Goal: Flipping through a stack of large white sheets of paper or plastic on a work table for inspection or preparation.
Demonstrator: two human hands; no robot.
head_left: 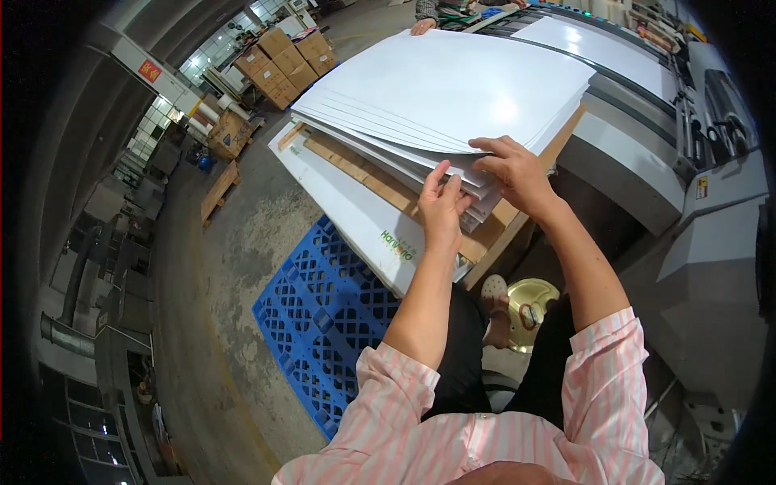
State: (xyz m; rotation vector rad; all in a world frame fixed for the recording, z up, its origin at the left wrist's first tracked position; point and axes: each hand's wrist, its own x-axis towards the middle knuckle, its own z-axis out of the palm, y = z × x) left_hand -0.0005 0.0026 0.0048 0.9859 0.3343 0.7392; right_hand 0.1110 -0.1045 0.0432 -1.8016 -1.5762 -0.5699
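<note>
A stack of large, glossy white sheets (420, 89) lies before me, its near edges fanned into several layers. At the near corner my right hand (517, 174) has its fingers on top of the upper sheet's edge and its thumb beneath, gripping it. Just left of it, my left hand (443, 212) is held up against the lower layers' edges with fingers apart and slightly bent. No sheet shows clasped in it. Beneath the stack are brown boards (356, 171) and a white printed panel (335, 202). The lower sheets' corners are partly hidden by my hands.
Another person's hand (423, 27) rests at the stack's far edge. A large grey machine (711, 250) stands on the right, with a white sheet on its bed (602, 48). A blue plastic pallet (323, 323) lies left of my legs. Cardboard boxes (287, 65) stand far left.
</note>
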